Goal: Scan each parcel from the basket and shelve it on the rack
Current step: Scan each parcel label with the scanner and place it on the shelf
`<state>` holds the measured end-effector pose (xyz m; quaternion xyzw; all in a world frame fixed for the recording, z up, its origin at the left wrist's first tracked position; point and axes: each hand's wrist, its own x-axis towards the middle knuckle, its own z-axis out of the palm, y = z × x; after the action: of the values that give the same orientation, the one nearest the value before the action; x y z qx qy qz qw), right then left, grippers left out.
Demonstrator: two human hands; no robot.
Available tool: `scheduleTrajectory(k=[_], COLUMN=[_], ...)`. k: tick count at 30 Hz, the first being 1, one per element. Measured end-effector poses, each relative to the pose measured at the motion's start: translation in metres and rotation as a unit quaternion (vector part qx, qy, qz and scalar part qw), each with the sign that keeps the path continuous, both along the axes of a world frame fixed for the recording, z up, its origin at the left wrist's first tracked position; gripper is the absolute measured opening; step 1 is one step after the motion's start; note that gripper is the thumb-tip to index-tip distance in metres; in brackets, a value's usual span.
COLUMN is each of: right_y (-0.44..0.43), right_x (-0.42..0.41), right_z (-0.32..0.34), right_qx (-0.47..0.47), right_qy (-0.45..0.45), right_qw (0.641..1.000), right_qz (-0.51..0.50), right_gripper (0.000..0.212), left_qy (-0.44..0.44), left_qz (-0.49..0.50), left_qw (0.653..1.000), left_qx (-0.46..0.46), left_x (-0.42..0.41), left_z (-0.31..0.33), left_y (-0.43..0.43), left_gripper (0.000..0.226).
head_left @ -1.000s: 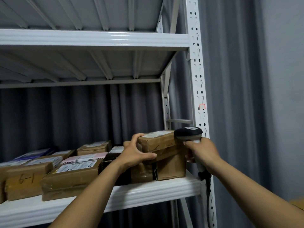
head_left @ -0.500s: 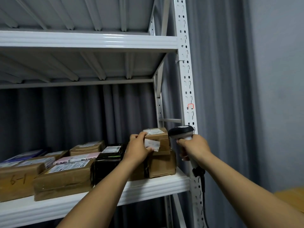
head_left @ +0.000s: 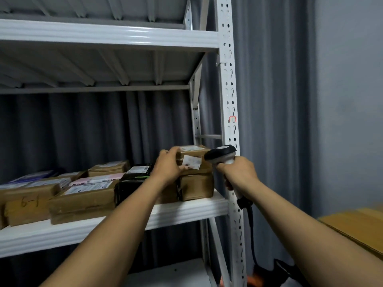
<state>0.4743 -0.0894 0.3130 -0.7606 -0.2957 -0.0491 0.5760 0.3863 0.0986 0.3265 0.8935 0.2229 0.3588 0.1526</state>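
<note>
Left hand [head_left: 167, 166] curls round the small brown cardboard parcel [head_left: 195, 157], which lies flat, long side along the shelf, atop a taped box [head_left: 196, 186] at the right end of the rack [head_left: 186, 212]. Its white label faces us, too blurred to read. Right hand [head_left: 238, 172] wraps the scanner [head_left: 220, 154] handle, black head pointing left at the parcel, and a carton [head_left: 29, 204] far left reads "6-1".

I'm seeing tall open gap between parcel tops and upper shelf [head_left: 103, 36]; hand passing freely there. Row of parcels [head_left: 83, 199] filling middle shelf [head_left: 186, 210] across view. At right end, stacked boxes [head_left: 196, 183] crowding beside post [head_left: 228, 90], scanner [head_left: 220, 155] hanging just in front. I'm finding open room right of post; curtain [head_left: 279, 121] hanging behind, carton [head_left: 356, 226] blocking low right.
</note>
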Motion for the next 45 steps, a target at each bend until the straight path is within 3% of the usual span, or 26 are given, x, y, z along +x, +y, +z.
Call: scheduleTrajectory(k=[4, 9, 19, 28, 31, 36, 45], right_y=[-0.010, -0.021, -0.035, -0.018, -0.003, 0.033, 0.062], right_x=[-0.033, -0.077, -0.126, -0.118, -0.109, -0.096, -0.081], right_z=[-0.019, -0.070, -0.210, -0.333, -0.362, -0.386, -0.409], right_qx=[-0.028, -0.065, -0.149, -0.237, -0.245, -0.275, -0.318], right_qy=[0.015, 0.027, 0.068, 0.143, 0.182, 0.163, 0.167], right_qw=[0.999, 0.995, 0.983, 0.950, 0.941, 0.927, 0.908], right_qz=[0.027, 0.066, 0.085, 0.147, 0.146, 0.195, 0.217], right_gripper=[0.023, 0.020, 0.016, 0.012, 0.016, 0.013, 0.022], left_qy=[0.006, 0.069, 0.207, 0.326, 0.343, 0.348, 0.338], left_qz=[-0.003, -0.013, -0.006, 0.034, 0.048, 0.075, 0.101], left_qw=[1.000, 0.997, 0.974, 0.926, 0.916, 0.908, 0.910], left_qx=[0.018, 0.020, -0.087, -0.188, -0.203, -0.222, -0.217], left_x=[-0.041, -0.093, -0.163, -0.193, -0.192, -0.173, -0.155], left_z=[-0.013, -0.082, -0.279, -0.447, -0.483, -0.527, -0.569], left_y=[-0.009, -0.019, -0.034, -0.024, -0.011, 0.013, 0.041], left_gripper=[0.069, 0.065, 0.062, 0.063, 0.064, 0.067, 0.092])
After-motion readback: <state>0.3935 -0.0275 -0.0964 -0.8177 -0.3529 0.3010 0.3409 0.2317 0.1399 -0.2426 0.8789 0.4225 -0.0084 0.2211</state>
